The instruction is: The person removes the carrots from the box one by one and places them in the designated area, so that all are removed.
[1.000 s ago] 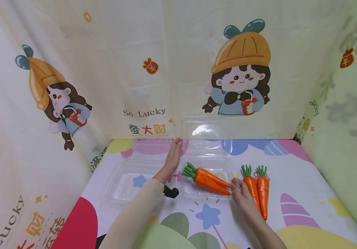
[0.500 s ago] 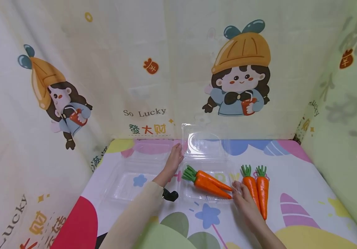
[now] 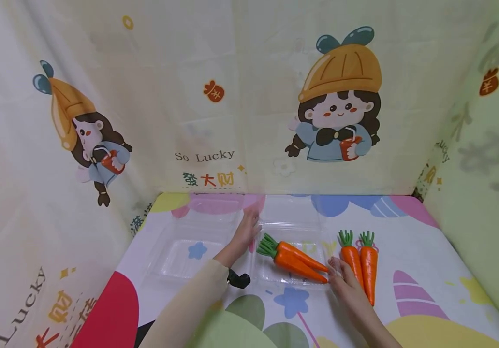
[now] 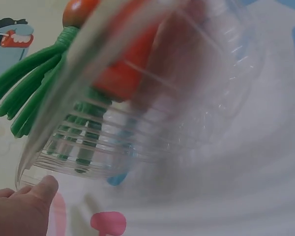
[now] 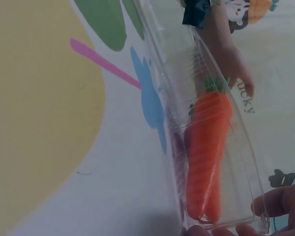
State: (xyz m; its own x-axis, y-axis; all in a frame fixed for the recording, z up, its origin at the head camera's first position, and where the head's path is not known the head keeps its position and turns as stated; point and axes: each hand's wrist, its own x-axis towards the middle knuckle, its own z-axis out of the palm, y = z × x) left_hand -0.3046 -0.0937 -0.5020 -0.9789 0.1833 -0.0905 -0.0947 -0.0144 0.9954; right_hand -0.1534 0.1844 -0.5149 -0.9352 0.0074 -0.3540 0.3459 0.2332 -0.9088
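Observation:
A clear plastic clamshell box [image 3: 302, 234] lies on the table with its lid [image 3: 290, 209] folded back. Two orange toy carrots [image 3: 298, 263] with green tops lie side by side in it, tips toward the right. My right hand [image 3: 346, 280] grips the box's right edge; in the right wrist view its thumb [image 5: 274, 202] is over the rim and the fingertips [image 5: 226, 230] are below. At the box's back left corner is my left hand [image 3: 245, 229], blurred, with extended fingers right at the edge. In the left wrist view its fingertip [image 4: 48, 189] shows beside the corner.
Another clear clamshell box [image 3: 168, 258], with its lid open, stands to the left. Two more toy carrots [image 3: 359, 270] lie on the table to the right of my right hand. A patterned cloth [image 3: 249, 121] hangs behind the table.
The lid has gone from standing upright to leaning far back. The box with its carrots has shifted slightly toward me, both hands moving with it.

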